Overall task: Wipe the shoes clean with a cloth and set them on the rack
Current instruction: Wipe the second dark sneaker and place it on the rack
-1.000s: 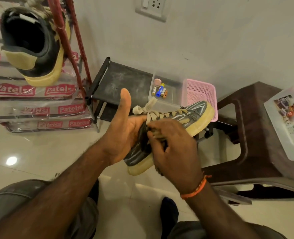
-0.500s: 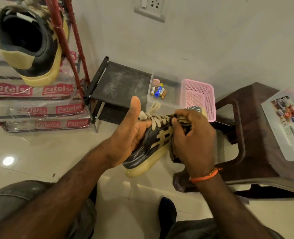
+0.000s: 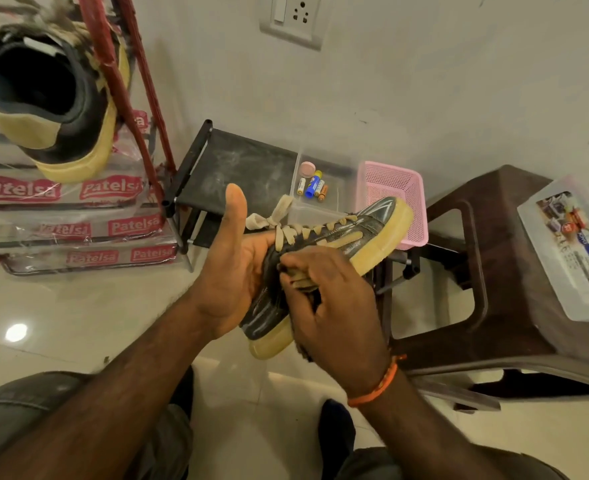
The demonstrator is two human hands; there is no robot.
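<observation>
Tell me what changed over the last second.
The right hand rubbed the cloth forward to the toe of the held shoe, then back to its heel side. The left hand kept its grip on the shoe, thumb up. The other shoe stayed on the rack.

The floor is pale glossy tile, with one bright light reflection at the left. Standing on it:

- A red-framed rack at the left, its shelves wrapped in clear printed plastic. One dark shoe with a yellow sole rests on an upper shelf, heel toward the camera.
- A low black stand against the wall. Its top carries a clear plastic tray (contents: several small batteries and a round pink disc) and, just beside the tray, a pink mesh basket.
- A dark brown plastic stool at the right. A clear lidded box with a printed label lies on its top.
</observation>
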